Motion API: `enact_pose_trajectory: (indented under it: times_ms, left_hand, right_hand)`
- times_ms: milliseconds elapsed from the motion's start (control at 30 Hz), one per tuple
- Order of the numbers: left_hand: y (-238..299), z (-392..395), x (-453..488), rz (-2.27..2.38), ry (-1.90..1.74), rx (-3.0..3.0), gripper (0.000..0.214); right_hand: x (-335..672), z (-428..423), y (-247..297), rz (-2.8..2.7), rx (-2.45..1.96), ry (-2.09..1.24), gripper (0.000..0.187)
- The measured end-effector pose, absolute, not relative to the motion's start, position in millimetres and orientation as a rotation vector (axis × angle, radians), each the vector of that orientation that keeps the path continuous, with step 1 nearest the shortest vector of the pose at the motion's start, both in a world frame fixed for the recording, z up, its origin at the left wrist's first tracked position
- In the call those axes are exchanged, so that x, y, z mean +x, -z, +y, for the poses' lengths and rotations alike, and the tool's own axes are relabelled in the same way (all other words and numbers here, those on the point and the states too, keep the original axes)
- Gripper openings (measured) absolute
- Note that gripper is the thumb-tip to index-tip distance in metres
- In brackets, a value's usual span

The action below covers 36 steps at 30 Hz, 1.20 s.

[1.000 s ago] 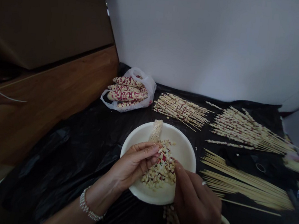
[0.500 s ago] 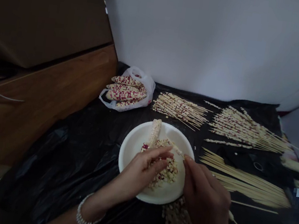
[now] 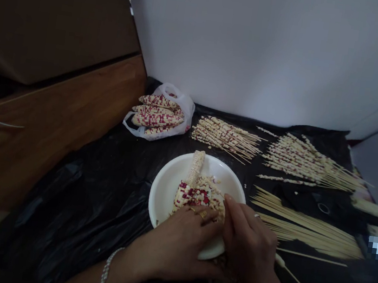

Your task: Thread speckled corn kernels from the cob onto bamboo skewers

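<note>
A white bowl [image 3: 159, 189] holds loose corn kernels [image 3: 206, 181] and a partly stripped corn cob [image 3: 190, 184] with red and cream kernels at its lower end. My right hand [image 3: 249, 234], at the bowl's right side, pinches a thin skewer [image 3: 217, 190] whose far end points left over the kernels, with pale kernels along it. My left hand [image 3: 182, 239] lies palm down across the bowl's front, its fingers bent toward the kernels and the thumb spread apart. Its fingertips are partly hidden.
Behind the bowl, a plastic bag [image 3: 188, 108] holds several corn cobs [image 3: 157, 119]. Two piles of kernel-threaded skewers [image 3: 227, 135] lie to its right. Bare skewers [image 3: 306, 228] fan out at right. Black plastic sheeting [image 3: 98, 185] covers the surface. A white wall [image 3: 257, 53] stands behind.
My left hand has moved back from the skewer's tip, down and toward me, with its palm turned down. My right hand has shifted slightly left with the skewer, uncovering more of the cob.
</note>
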<state>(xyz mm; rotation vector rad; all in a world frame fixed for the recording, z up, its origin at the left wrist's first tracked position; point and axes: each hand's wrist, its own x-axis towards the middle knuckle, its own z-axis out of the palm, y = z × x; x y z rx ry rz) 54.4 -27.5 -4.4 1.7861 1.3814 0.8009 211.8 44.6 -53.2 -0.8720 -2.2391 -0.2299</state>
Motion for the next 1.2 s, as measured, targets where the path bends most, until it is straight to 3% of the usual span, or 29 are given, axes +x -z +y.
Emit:
enact_pose_trajectory:
  times_ms: [133, 233, 467, 667, 800, 933, 1200]
  left_hand:
    - [8.2, -30.6, 56.5, 1.531, -0.600, 1.982, 0.034]
    - [9.8, -33.1, 57.1, 1.601, -0.513, 2.040, 0.038]
    - [16.1, -33.9, 55.1, 1.600, -0.709, 1.874, 0.028]
    - [9.3, -22.1, 49.8, 1.553, -1.106, 1.280, 0.029]
    - [2.8, -13.2, 32.9, 1.044, -1.294, 0.483, 0.031]
    - [-2.3, -7.9, 17.5, 0.619, -1.345, -0.146, 0.018]
    - [-6.8, -8.8, 19.2, 0.566, -1.273, -0.213, 0.024]
  right_hand:
    - [209.8, 45.7, 54.2, -2.235, -0.894, 0.245, 0.029]
    - [209.7, 45.8, 53.8, -2.236, -0.896, 0.259, 0.029]
    - [209.6, 45.9, 51.8, -2.238, -0.875, 0.279, 0.030]
    - [208.4, 45.2, 47.5, -2.202, -0.865, 0.300, 0.026]
    - [210.3, 43.5, 45.5, -2.186, -0.846, 0.270, 0.029]
    - [212.3, 42.4, 44.0, -2.187, -0.823, 0.261, 0.030]
    - [212.3, 40.8, 42.4, -2.179, -0.802, 0.254, 0.033]
